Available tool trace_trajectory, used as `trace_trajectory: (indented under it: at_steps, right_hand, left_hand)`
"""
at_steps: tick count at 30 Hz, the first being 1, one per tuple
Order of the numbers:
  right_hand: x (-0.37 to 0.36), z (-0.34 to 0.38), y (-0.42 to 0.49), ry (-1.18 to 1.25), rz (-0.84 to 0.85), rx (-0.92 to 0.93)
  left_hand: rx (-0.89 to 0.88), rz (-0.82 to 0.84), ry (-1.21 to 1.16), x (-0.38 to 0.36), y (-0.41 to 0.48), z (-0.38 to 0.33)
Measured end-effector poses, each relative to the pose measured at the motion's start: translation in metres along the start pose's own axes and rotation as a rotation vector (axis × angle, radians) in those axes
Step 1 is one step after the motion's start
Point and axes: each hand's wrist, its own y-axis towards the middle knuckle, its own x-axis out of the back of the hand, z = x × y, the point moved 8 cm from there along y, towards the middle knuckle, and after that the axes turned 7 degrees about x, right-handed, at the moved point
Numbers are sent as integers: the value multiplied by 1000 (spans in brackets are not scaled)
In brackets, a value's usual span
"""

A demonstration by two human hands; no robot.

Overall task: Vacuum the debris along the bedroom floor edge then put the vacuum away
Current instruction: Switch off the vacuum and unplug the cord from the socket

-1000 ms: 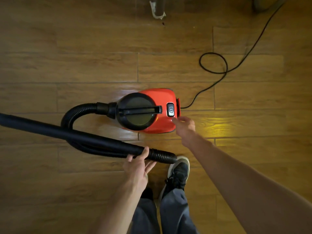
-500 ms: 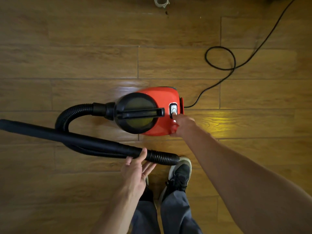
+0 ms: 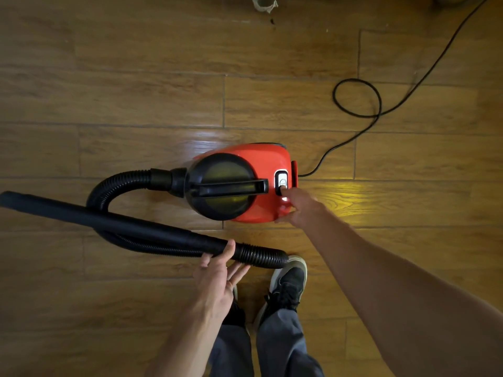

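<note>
stage: we read this as a power-switch step; whether it is on or off we cannot tell.
vacuum: the red canister vacuum (image 3: 261, 170) with a black round lid sits on the wood-plank floor (image 3: 136, 91), just ahead of the black white-soled shoe (image 3: 290, 278).
cord: the thin black power cord (image 3: 356, 97) runs out of the rear, makes one loop, then heads off top right. It is not wound up.
done: nothing we can confirm. No wall or floor edge is in view. One small dark speck (image 3: 272, 21) lies at the top, well apart from the wand tip.
left to do: put-away for sure, since cord, hose and body are all laid out. Possibly the edge pass too.
right hand: the right hand (image 3: 298, 206) is at full reach, with a straight forefinger on the grey rocker switch (image 3: 281, 182) at the rear of the body and the thumb against the red side below. It grips nothing.
left hand: the left hand (image 3: 217, 273) holds the rigid black wand tube (image 3: 109, 216) where it joins the black ribbed hose (image 3: 119, 180). The thumb is over the top and the fingers are underneath, fairly straight. We judge it a loose hold.
wand: it lies nearly level, crossing over the hose loop, with its tip at far left.
</note>
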Motion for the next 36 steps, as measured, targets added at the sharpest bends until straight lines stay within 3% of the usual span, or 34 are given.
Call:
trace_trajectory:
  at_steps: [4, 6, 8, 13, 15, 19, 24, 36]
  right_hand:
    - [14, 6, -29, 1, -13, 137]
    - [21, 29, -47, -223, -142, 410]
    - [8, 54, -75, -402, -168, 697]
    - [-68, 70, -154, -652, 163, 1214]
    - [-100, 61, -181, -787, 283, 1339]
    - [-149, 24, -196, -1112, 541, 1178]
    - [-176, -11, -200, -1448, 614, 1097]
    - [-193, -43, -196, -1604, 623, 1136]
  left_hand:
    - [6, -29, 14, 3, -6, 4]
    - [-4, -37, 21, 0, -10, 5]
    - [-25, -46, 39, -1, -13, 5]
    - [-48, -52, 62, -2, -25, 0]
    - [-47, -66, 60, 0, -28, 0]
    - [-35, -115, 89, 0, -43, -1]
    - [-12, -138, 72, 5, -60, -1]
    - [-1, -73, -68, 23, -55, 3]
